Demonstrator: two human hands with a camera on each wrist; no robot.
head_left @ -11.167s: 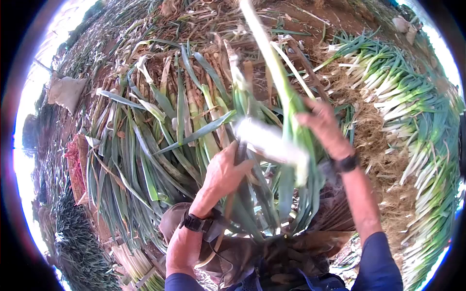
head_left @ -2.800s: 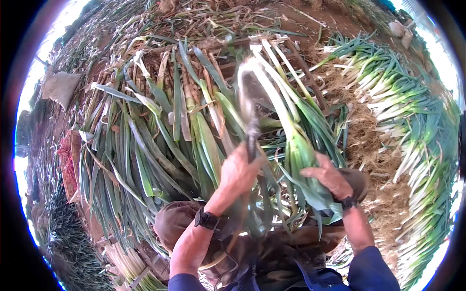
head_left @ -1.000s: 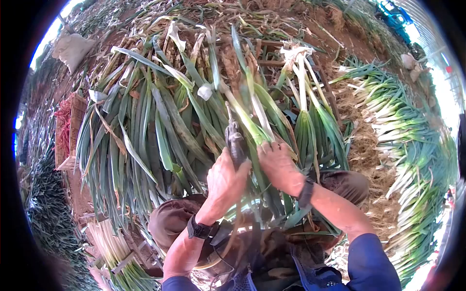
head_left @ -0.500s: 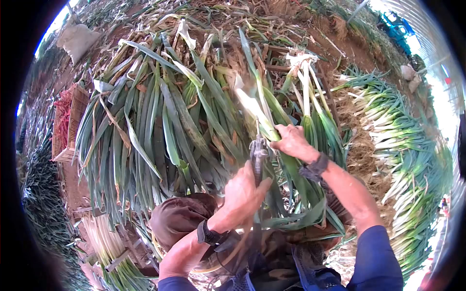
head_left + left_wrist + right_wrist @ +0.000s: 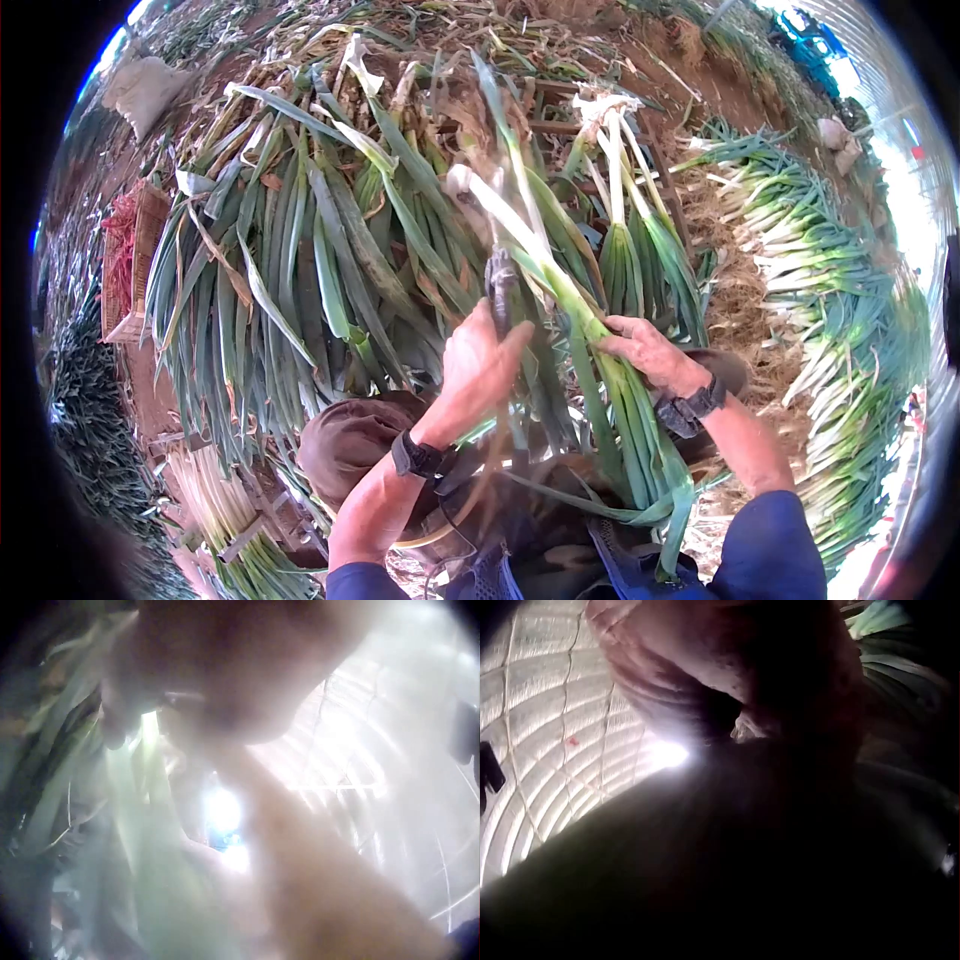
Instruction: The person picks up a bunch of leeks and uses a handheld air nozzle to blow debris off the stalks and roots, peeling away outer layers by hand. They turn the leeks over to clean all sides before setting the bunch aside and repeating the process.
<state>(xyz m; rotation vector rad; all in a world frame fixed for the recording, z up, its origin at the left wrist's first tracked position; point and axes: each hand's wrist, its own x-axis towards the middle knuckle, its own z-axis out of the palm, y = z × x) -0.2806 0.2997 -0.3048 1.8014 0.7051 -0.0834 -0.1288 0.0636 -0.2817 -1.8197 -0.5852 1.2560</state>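
Observation:
My left hand [image 5: 480, 368] grips a dark air blow gun [image 5: 499, 275], its thin nozzle pointing up and away and a brown hose [image 5: 490, 465] trailing below. In my right hand [image 5: 655, 355] is a leek [image 5: 515, 228], held where the white shank turns to green leaves. It slants up to the left, its root end just beyond the nozzle, and its leaves hang over my lap. The left wrist view shows that hand [image 5: 240, 667] blurred, with pale leaves [image 5: 150, 847] below. The right wrist view shows the other hand [image 5: 727, 660] in deep shadow; its hold is hidden there.
A broad heap of unpeeled leeks [image 5: 300, 270] lies to the left. A few white-shanked leeks [image 5: 622, 230] lie just right of centre, and a long row [image 5: 800, 280] curves down the right. A crate [image 5: 145, 250] with red strings stands far left, above bundled leeks [image 5: 215, 500].
About a second ago my right hand took a leek from the heap; since then it has drawn it back and right. The blow gun has moved slightly left. Earlier, other leeks were in hand.

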